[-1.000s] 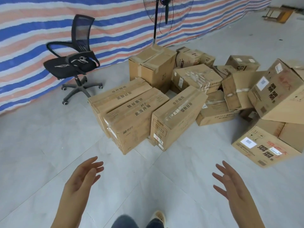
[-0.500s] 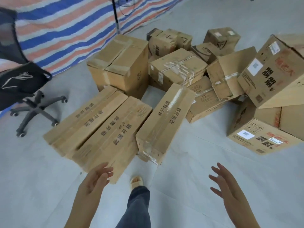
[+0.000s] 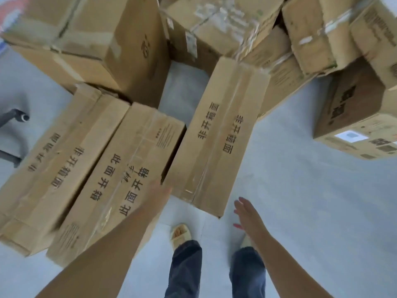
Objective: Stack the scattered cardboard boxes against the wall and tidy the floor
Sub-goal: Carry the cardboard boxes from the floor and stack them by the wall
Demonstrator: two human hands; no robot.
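Observation:
Three long flat cardboard boxes lie on the grey floor right in front of me: a left one (image 3: 49,160), a middle one (image 3: 120,179) and a right one (image 3: 217,134), all printed with dark characters. My left hand (image 3: 159,195) reaches with straight fingers into the gap between the middle and right boxes, at the right box's near left corner. My right hand (image 3: 247,214) hovers open just right of that box's near end, apart from it. Neither hand holds anything.
Bigger boxes are piled behind: a large one (image 3: 92,39) at upper left, a taped one (image 3: 214,20) in the middle, others (image 3: 318,33) to the right. A labelled box (image 3: 356,117) sits at right. A chair's caster leg (image 3: 15,117) shows at the left edge. My feet (image 3: 180,234) stand below.
I have stepped close and bent over the boxes, so they fill the view. Both hands have moved forward and down to the near end of the right long box.

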